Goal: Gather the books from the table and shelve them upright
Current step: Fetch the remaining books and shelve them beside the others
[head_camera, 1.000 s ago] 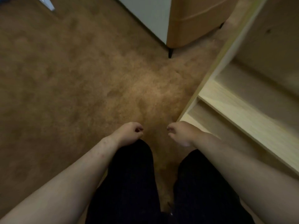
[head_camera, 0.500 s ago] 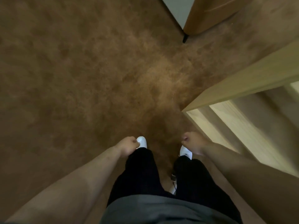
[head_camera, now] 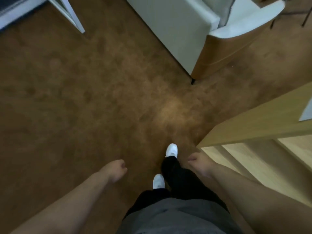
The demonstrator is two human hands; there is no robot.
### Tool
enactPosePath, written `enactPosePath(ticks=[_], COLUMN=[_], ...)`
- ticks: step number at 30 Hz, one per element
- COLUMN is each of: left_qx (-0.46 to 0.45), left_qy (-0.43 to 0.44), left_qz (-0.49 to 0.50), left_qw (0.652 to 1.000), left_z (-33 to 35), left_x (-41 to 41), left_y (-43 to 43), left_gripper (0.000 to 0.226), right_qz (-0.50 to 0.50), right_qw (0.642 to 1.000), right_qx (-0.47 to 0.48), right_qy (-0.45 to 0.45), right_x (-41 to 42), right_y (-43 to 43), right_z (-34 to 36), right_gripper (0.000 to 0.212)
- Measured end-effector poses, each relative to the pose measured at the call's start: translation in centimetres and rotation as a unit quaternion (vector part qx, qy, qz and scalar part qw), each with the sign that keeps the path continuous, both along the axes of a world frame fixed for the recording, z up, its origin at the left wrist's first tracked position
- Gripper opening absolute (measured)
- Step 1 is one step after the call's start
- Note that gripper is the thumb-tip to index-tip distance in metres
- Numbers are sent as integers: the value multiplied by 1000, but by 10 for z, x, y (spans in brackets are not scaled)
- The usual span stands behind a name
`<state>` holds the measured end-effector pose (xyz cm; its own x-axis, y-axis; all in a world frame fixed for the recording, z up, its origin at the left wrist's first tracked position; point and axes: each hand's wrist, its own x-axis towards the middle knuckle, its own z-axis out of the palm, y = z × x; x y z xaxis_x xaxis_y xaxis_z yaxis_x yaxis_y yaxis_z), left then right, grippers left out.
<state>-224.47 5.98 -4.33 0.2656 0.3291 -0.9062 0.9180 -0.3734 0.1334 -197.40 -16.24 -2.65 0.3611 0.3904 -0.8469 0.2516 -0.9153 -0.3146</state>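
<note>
Both hands empty — left hand [head_camera: 114,168] and right hand [head_camera: 196,162] loosely curled. Shelf [head_camera: 253,130], just right of the right hand, has dropped back; probably walking toward the books — none visible.

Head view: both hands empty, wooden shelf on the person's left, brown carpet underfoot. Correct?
One thing is off: the shelf is on the person's right, beside the right hand, as the head view shows. The rest holds: the left hand and right hand are loosely curled with nothing in them, and the carpet is brown.
</note>
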Motion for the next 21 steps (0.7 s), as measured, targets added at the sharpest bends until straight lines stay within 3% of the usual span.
enactPosePath(ticks=[7,11,15,19,21], left_qx=[4,-12,13,14,19], left_qy=[0,5,6,-11,-31], left_qz=[-35,-50,-95,-138,-154], left_qw=[999,999,995,990,987], left_z=[11,18,29,43,54], left_x=[78,133,197,275,318], left_y=[61,101,135,165,173], left_gripper=[42,44,41,40,38], right_qz=[-58,-79,-59,-138,-171], right_qw=[998,997,998,990,985], right_qx=[15,9,-8,18,23], right_qy=[7,6,25,12,1], right_x=[83,131,177,231,254], right_y=[44,61,75,81,78], right_z=[-20,-28,-17,-3,5], right_gripper=[34,8,24,9,25])
